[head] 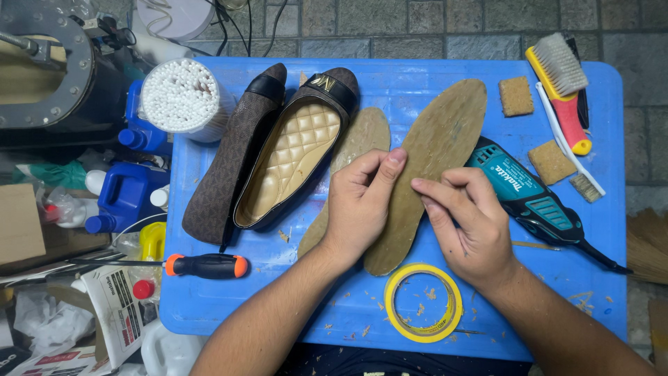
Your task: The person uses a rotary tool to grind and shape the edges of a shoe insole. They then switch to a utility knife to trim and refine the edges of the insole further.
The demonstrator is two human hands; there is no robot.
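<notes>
Both hands meet at the centre of the frame on a long tan sole piece (438,150) that runs from the upper right of centre down to just above the roll of yellow tape (424,303). The left hand (358,205) is curled, fingers folded in, its thumb stretched up and pressed against the sole's left edge. The right hand (470,223) is partly closed, its fingertips (419,185) pinching the sole's surface beside that thumb. So each hand has a grip on the same sole, neither spread flat.

A second tan sole (362,136) lies under the left hand; only its top and a sliver near the wrist show. To the left of it lie two brown flat shoes (278,153), one on its side, one showing a quilted gold insole. The teal power tool (536,198) at right is partly covered by the right hand, so its front end cannot be seen. All rest on a blue bench (209,292). The forearms are cut off at the bottom edge of the frame.
</notes>
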